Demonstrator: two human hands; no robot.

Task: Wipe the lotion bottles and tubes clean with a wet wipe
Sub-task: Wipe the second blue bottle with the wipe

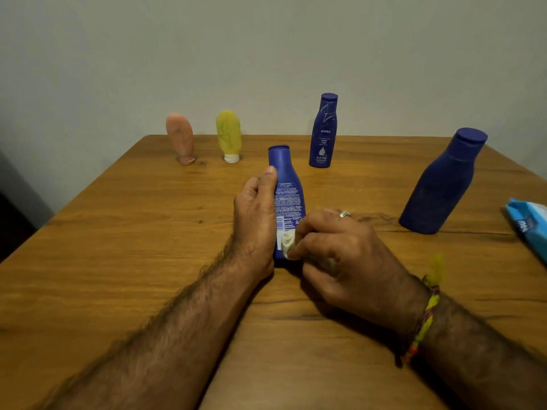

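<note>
A blue lotion bottle (286,187) stands upright in the middle of the wooden table (118,232), its printed back label facing me. My left hand (256,220) grips it from the left side, thumb up near its shoulder. My right hand (334,250) pinches a small crumpled white wet wipe (286,241) against the bottle's lower label. A second blue Nivea bottle (323,131) stands behind, and a larger dusty blue bottle (441,182) stands at the right. A peach tube (180,137) and a yellow tube (228,136) stand on their caps at the back left.
A light blue wet wipe pack (529,223) lies at the table's right edge, partly cut off by the frame. A plain wall rises just behind the table's far edge. The table's left edge drops off to a dark floor.
</note>
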